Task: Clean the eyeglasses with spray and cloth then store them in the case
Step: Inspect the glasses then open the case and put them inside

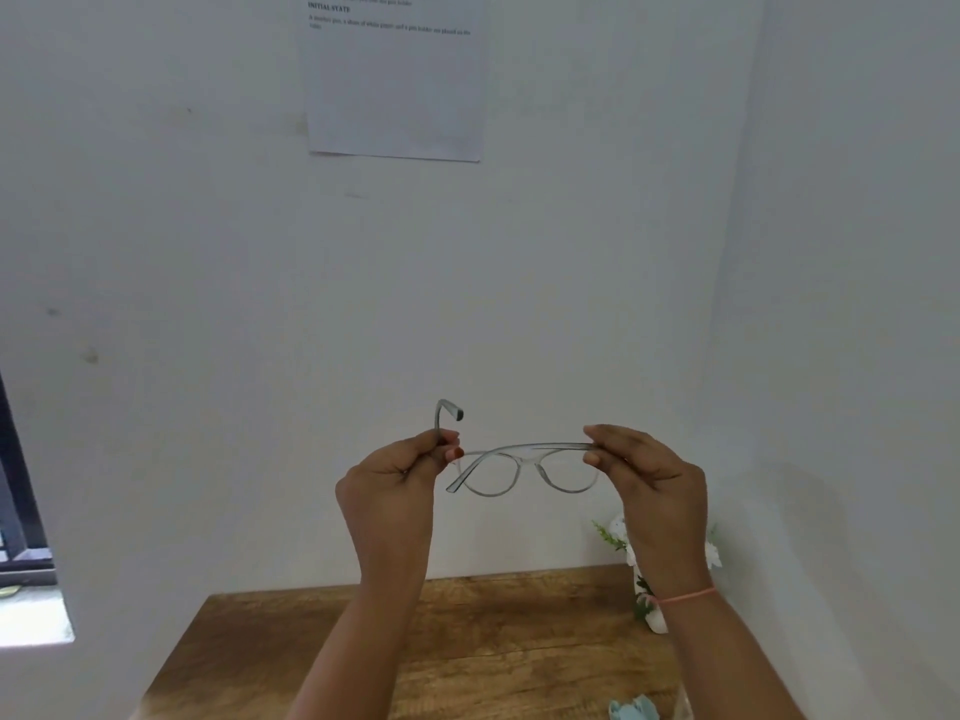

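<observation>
I'm looking over the wooden table (493,641), both hands raised well above it: left hand (389,485) pinching one upright arm, right hand (649,475) pinching the other end of the glasses (524,467). One arm's looking folded, so I'm guessing cleaning's done. No case showing, so storing's left.

A printed sheet (395,80) is hanging on the white wall (571,252), high above the fingers (605,439). A wooden desk (493,641) is lying well below them. A white vase of flowers (655,619) is standing below them to the right, and a dark window frame (15,511) is showing far left.
</observation>
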